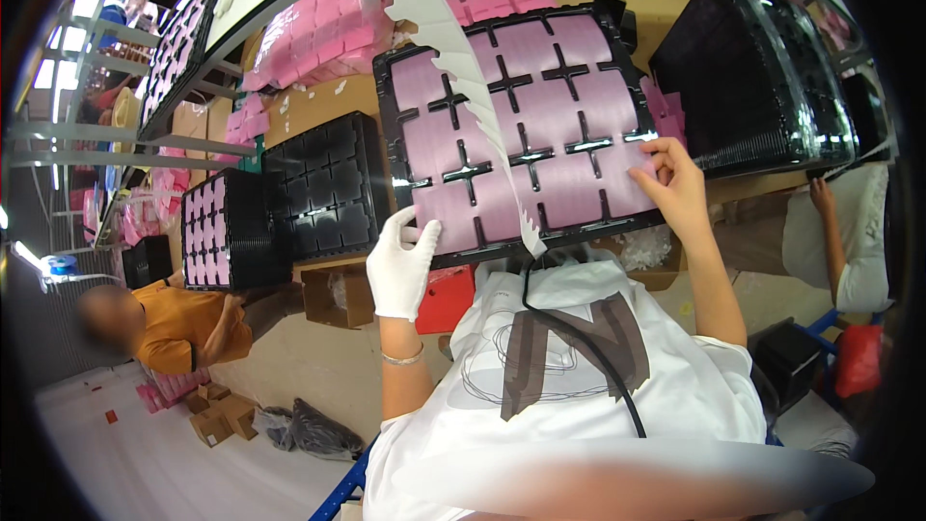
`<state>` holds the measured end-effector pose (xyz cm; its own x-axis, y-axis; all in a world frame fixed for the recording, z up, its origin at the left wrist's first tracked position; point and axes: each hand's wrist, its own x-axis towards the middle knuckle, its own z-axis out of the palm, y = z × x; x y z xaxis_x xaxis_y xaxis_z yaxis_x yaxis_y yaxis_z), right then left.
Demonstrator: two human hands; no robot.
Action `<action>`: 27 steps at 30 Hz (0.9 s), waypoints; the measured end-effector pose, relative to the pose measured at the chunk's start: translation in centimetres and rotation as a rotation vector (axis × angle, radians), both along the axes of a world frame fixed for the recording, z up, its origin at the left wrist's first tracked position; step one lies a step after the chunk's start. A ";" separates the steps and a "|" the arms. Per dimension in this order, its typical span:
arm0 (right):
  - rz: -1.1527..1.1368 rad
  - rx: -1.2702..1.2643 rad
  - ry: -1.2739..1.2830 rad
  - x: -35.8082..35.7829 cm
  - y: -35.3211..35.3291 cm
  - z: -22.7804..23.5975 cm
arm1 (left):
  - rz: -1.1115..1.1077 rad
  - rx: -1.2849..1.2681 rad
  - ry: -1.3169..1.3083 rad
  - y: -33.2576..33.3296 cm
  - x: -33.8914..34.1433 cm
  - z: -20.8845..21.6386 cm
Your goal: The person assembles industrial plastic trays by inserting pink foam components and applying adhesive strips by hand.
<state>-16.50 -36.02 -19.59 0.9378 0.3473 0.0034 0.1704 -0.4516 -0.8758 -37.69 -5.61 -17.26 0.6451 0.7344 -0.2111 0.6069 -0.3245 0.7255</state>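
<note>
A black plastic tray (540, 150) with cross-shaped ridges lies before me, its compartments covered by glossy pink pieces (502, 195). My left hand (400, 265), in a white glove, is at the tray's near left corner. Its thumb and fingers are apart, touching the corner of a pink piece. At the near right side, my bare right hand (675, 183) pinches the edge of a pink piece between thumb and fingers. A white strip with a jagged edge (453, 53) crosses the view over the tray and hides part of it.
Left of the tray stands a black tray stack (323, 188); beyond it a person in orange (188, 323) is beside another stack (227, 232). Wrapped pink pieces (318, 29) lie farther back. A tall black stack (752, 77) stands right, near another person's arm (828, 232).
</note>
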 end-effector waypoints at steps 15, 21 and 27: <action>0.024 -0.084 0.019 0.1 0.2 -0.2 | -0.069 0.148 -0.004 -0.3 0.0 -0.4; 0.115 -0.110 -0.042 0.3 0.4 1.0 | -0.101 0.154 0.048 -0.3 0.1 0.7; 0.045 -0.173 -0.435 4.3 2.9 3.7 | -0.278 0.770 -0.225 4.2 4.4 0.5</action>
<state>-12.21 -33.11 -15.86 0.8459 0.4181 0.3313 0.5280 -0.5680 -0.6313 -33.32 -1.38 -16.79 0.7903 0.4287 0.4378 0.2992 -0.8935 0.3349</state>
